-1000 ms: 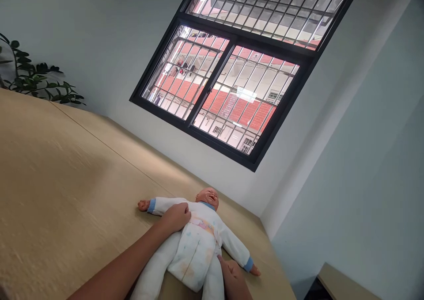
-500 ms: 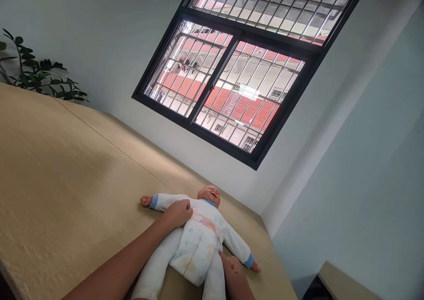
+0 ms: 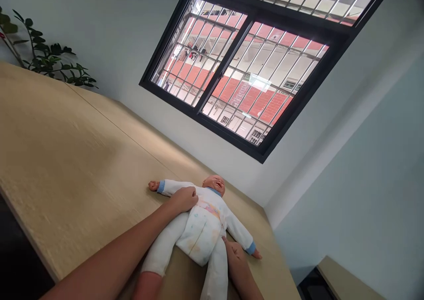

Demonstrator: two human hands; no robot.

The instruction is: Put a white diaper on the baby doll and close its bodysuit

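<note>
Wooden and pale, the long smooth tabletop (image 3: pixel 73 150) runs along the light wall, and you are at its right end. A green leafy plant (image 3: pixel 46 63) stands at the far left edge. A big window with a black frame and metal bars (image 3: pixel 251 66) is set in the wall above the far edge, and red roofs show through it. A second small wooden top (image 3: pixel 344 280) sits low in the right corner of the room, apart from yours. Nothing lies between your hands and the doll.

The soft baby doll in a white suit with blue cuffs (image 3: pixel 202 229) lies on its back near the right end of the tabletop, close to the far edge. Its arms are spread wide, its legs point toward you, and its round plastic head points to the wall. The suit looks like fuzzy cloth with faint colored spots on the belly.

Your left hand (image 3: pixel 183 199) rests on the doll's chest and shoulder, with fingers curled down onto the cloth. Your right hand (image 3: pixel 236 251) lies beside the doll's hip, under its arm, touching the suit. You cannot tell if those fingers grip anything.
</note>
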